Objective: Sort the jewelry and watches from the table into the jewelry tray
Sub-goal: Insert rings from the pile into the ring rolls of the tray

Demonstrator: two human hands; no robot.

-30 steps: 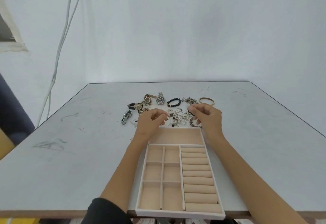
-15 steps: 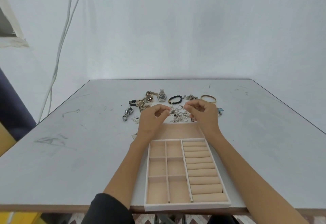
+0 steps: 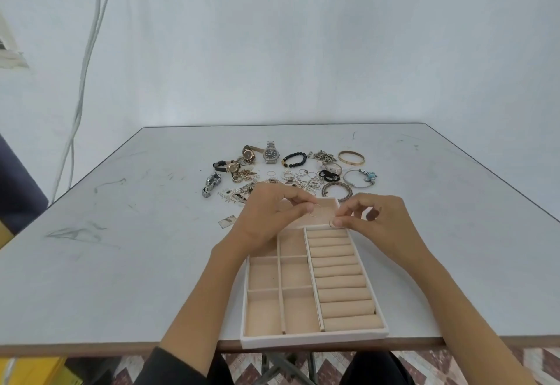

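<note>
While the left grip (image 3: 266,214) is pinching a ring (image 3: 315,211), the right grip (image 3: 375,218) is pinching a second ring (image 3: 332,223). Likely it is seeking the rolls (image 3: 339,263)

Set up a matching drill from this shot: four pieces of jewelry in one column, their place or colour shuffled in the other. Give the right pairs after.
Column one
A. silver watch
B. bead bracelet
C. thin hoop ring
D. small ring

Column two
1. pinched by the right hand at the farthest ring roll of the tray
2. black, lying on the table
3. pinched by the left hand over the tray's long far compartment
4. dark dial, metal band, lying on the table

Pairs: A-4, B-2, C-3, D-1
</note>
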